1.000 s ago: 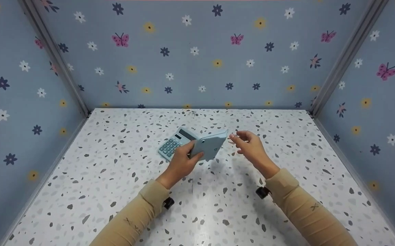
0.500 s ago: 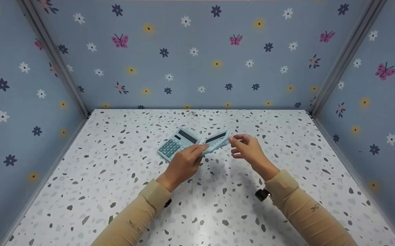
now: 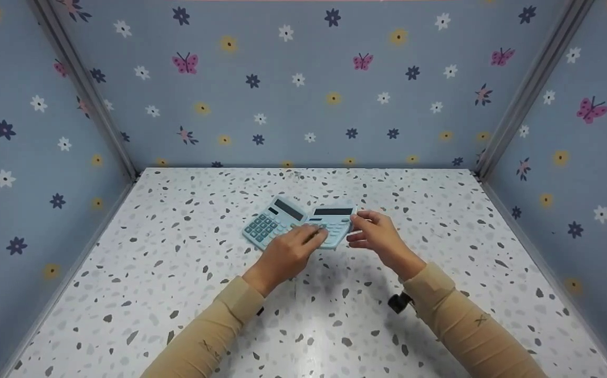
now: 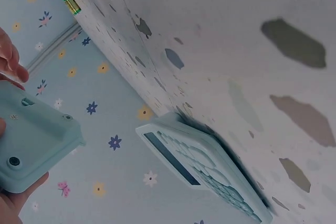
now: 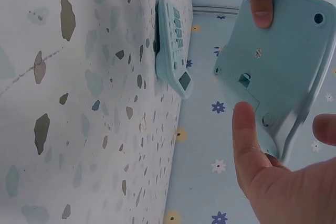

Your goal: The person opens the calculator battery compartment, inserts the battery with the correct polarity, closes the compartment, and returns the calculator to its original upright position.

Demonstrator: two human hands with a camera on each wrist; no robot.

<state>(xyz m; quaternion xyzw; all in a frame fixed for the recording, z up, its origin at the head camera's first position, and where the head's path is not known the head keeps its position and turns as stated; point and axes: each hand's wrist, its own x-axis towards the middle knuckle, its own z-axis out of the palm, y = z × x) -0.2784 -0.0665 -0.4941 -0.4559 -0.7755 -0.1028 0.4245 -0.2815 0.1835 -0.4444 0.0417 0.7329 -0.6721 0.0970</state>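
Note:
My left hand [image 3: 288, 254] grips a light-blue calculator [image 3: 333, 212] by its left side, above the table. Its keys and dark display face up in the head view. The right wrist view shows its underside, with screw holes and a small recess [image 5: 244, 80]. At the calculator's right edge is my right hand [image 3: 381, 239], thumb by the rim and fingers spread, partly beneath; firm contact cannot be told. Another light-blue calculator [image 3: 261, 227] lies face up on the table, partly behind the left hand.
Green-and-gold batteries [image 4: 70, 2] lie on the table in the left wrist view. The speckled white table [image 3: 188, 294] is bounded by a flowered blue wall [image 3: 303, 115] behind and similar walls on both sides.
The held calculator has turned from its underside showing to its keys facing up, as the left hand rolled over. The right hand has moved slightly left, to its edge.

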